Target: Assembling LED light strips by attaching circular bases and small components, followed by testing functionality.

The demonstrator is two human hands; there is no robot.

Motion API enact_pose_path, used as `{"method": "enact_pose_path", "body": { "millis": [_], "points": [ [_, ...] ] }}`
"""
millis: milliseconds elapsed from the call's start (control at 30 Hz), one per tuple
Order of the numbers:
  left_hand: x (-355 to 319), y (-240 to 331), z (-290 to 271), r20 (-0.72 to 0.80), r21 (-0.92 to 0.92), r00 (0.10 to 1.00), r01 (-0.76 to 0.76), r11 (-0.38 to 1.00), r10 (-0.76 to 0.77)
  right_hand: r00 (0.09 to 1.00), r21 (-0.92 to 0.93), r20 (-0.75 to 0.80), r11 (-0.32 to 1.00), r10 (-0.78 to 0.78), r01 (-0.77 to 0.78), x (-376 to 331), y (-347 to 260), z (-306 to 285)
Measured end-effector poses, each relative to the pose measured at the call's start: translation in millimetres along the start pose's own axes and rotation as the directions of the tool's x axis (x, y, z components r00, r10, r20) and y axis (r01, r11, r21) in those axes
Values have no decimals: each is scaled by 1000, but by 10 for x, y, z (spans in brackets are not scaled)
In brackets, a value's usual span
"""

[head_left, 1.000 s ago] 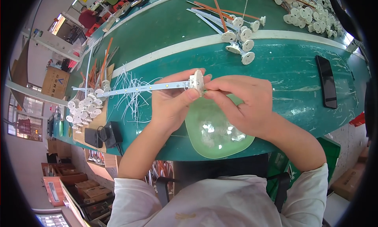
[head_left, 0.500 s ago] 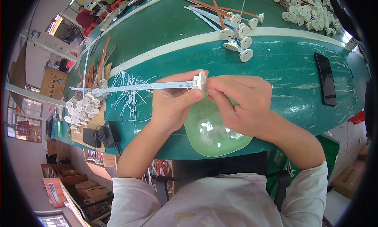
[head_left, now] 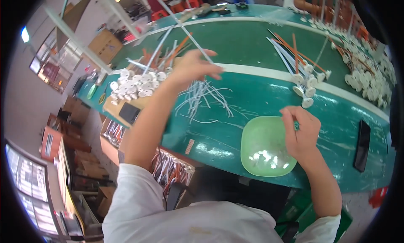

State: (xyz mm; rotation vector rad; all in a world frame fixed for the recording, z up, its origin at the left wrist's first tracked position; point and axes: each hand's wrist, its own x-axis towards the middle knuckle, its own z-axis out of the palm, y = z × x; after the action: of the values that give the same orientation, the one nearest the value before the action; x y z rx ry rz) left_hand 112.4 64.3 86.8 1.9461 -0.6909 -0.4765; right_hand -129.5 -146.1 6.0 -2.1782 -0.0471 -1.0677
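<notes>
Left hand (head_left: 198,69) has been moved toward the tabletop's (head_left: 269,95) left edge, fingers apart by a strip (head_left: 181,25); right hand (head_left: 301,131), fingers together.

Windows (head_left: 31,175) glare white; the left grip (head_left: 195,69) blurs.

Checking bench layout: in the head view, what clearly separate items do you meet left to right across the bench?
Pile of white disc-shaped bases → loose white wires → light green bowl → black smartphone.

Bowl (head_left: 265,132) on table (head_left: 223,138), wires (head_left: 196,95) to its left, phone (head_left: 362,146) right.
</notes>
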Motion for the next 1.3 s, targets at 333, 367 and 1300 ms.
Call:
{"method": "enact_pose_path", "body": {
  "millis": [333,367,1300],
  "points": [
    [-299,-669,-2002,-596,734,787,453,506,160,986,-3,86,989,-144,145,-23,-32,112],
    [-328,-721,-1956,-586,762,792,465,450,174,986,-12,84,990,-142,144,-23,-31,114],
    [907,65,1902,286,516,713,-677,524,640,993,-189,50,976,-102,110,14,259,67]
  ]
}}
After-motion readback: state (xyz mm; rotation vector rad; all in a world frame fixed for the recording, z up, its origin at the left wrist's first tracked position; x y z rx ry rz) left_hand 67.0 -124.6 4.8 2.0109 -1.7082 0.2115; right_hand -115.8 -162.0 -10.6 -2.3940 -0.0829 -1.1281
